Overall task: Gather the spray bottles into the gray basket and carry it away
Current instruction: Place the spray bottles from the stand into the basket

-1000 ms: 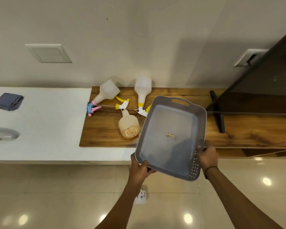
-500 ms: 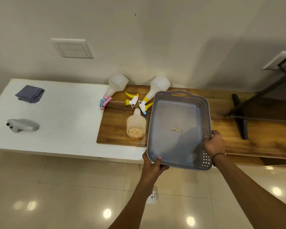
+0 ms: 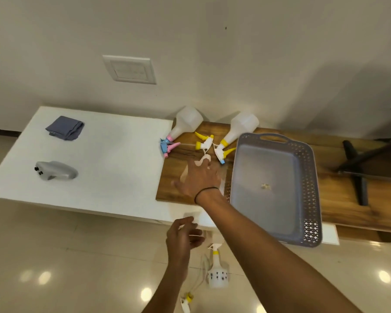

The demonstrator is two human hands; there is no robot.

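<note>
1. Our right hand (image 3: 199,179), fingers spread, hovered directly over the peach spray bottle (image 3: 202,160), its neck pointing toward the table's back edge.
2. The gray basket (image 3: 307,184) sat just right; our left hand (image 3: 182,237) hung loosely open, empty.

Cream wall (image 3: 212,53), wall plate (image 3: 129,69), white counter (image 3: 95,168), glossy tiled floor (image 3: 66,256)

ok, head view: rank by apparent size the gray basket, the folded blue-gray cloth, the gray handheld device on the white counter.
1. gray basket, largest by far
2-3. folded cloth and gray handheld device: they look about alike. The cloth lies farther from the camera, so I won't rank those two.
</note>
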